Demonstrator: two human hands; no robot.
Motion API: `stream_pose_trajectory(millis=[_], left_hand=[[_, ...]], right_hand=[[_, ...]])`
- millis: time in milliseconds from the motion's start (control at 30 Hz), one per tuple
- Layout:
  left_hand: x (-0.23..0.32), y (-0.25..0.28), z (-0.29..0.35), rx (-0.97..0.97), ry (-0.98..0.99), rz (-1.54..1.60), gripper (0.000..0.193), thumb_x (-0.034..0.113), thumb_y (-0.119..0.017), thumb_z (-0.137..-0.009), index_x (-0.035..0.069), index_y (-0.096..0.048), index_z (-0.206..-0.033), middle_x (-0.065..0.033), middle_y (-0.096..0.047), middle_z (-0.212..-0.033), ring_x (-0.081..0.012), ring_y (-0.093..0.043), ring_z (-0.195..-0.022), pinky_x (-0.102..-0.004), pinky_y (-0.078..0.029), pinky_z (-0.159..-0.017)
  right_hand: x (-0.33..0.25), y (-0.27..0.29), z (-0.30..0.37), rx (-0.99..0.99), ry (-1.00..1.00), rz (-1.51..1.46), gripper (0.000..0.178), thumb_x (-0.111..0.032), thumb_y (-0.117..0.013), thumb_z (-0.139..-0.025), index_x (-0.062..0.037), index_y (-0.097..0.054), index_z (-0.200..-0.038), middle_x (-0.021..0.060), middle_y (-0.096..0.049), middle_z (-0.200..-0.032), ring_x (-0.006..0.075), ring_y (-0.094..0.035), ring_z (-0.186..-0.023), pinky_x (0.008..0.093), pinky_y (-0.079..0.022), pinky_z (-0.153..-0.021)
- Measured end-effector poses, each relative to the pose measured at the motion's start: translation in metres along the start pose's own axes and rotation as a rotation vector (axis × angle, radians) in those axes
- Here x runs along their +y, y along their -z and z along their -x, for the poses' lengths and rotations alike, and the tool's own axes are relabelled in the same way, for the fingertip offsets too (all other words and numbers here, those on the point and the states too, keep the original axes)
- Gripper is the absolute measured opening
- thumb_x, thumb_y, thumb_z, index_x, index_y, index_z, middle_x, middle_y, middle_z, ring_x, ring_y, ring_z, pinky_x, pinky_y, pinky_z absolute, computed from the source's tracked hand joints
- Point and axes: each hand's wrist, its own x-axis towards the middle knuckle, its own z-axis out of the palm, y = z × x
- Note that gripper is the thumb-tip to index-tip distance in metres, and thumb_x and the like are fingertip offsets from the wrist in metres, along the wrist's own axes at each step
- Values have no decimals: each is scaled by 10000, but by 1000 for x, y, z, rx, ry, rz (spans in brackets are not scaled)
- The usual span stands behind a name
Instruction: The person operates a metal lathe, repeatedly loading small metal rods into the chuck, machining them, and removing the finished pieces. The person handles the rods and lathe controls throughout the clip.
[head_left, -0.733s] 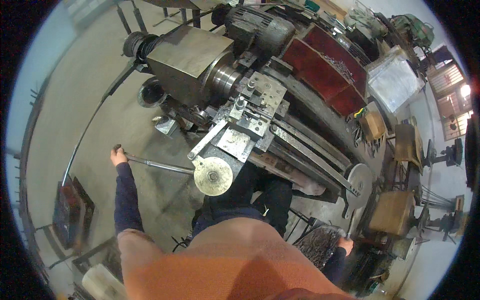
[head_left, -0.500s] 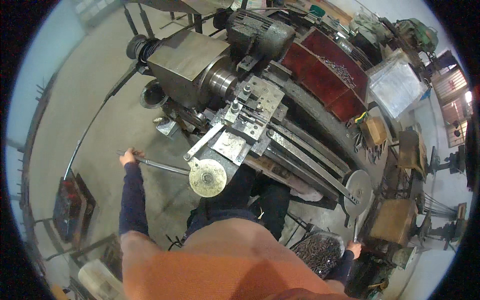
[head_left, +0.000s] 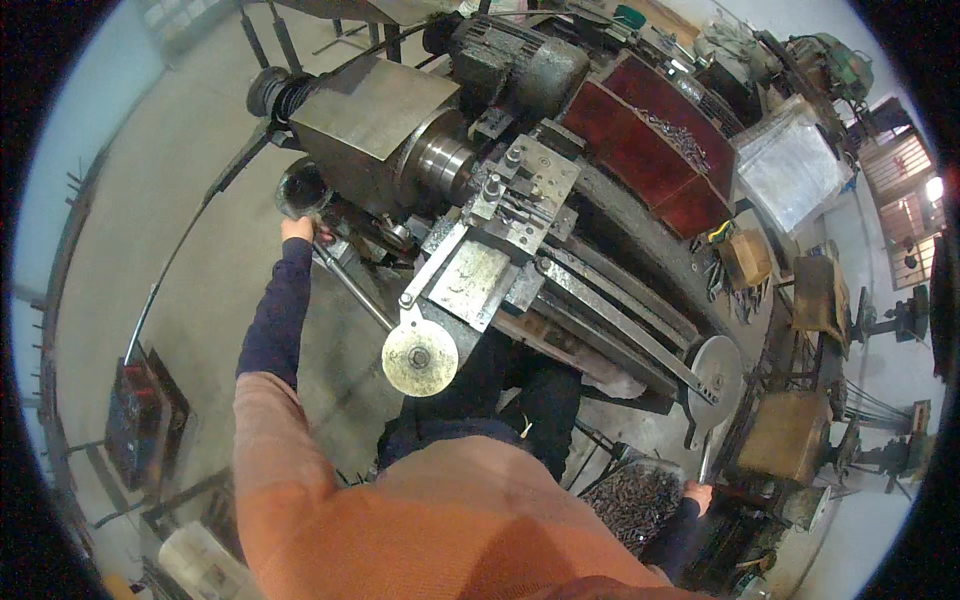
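The left arm stretches forward, the right reaches low and outward. The left hand (head_left: pixel 299 230) is closed round the outer end of a shiny lever (head_left: pixel 360 290), slanting to a stained disc (head_left: pixel 420 357) at the machine's (head_left: pixel 375 105) near edge; the right hand (head_left: pixel 698 494) grips a handle (head_left: pixel 706 458) below the right-end wheel (head_left: pixel 715 380).

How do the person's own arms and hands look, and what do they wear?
The left grip and right grip are bare hands, without gloves. Dark navy sleeves cover both forearms; the upper left sleeve is orange, paler toward the navy part.
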Motion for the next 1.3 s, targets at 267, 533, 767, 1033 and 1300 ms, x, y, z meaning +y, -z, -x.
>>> stream_pose_trajectory(millis=[267,533,767,1033,1300], left_hand=[[0,-1,-11,34,164,124,211,-30,-411,-677,-229,-439,-742,-288,-577,-660,-374,-600,-503,-415,-535,-459],[-39,-23,-15,12,226,137,173,-38,-432,-695,-181,-424,-791,-282,-568,-655,-380,-590,-489,-445,-530,-439],[-39,-33,-23,-181,-104,-22,148,-47,-445,-700,-164,-419,-786,-278,-558,-651,-365,-584,-480,-448,-532,-431],[-87,15,-66,-201,23,6,236,-20,-501,-723,-160,-378,-867,-264,-545,-680,-374,-590,-531,-469,-531,-464],[-55,50,-37,-349,227,331,413,256,-572,-833,-57,-444,-1070,-230,-601,-811,-315,-631,-647,-388,-536,-544]], right_hand=[[20,-38,-2,92,3,11,560,-546,-651,-632,-27,-652,-843,177,-640,-899,334,-616,-867,431,-487,-737],[35,-7,-141,116,184,332,237,-282,-534,-781,-158,-623,-963,72,-631,-932,294,-595,-882,446,-455,-767],[-5,58,-204,-72,134,532,603,-372,-661,-665,-133,-497,-1194,51,-454,-1280,225,-425,-1181,386,-422,-870],[16,126,-50,179,471,-188,598,-348,-661,-665,-116,-495,-1191,57,-471,-1252,219,-443,-1154,373,-427,-867],[71,105,55,99,437,-294,594,-324,-661,-666,-98,-494,-1189,62,-488,-1224,213,-461,-1127,360,-431,-864]])
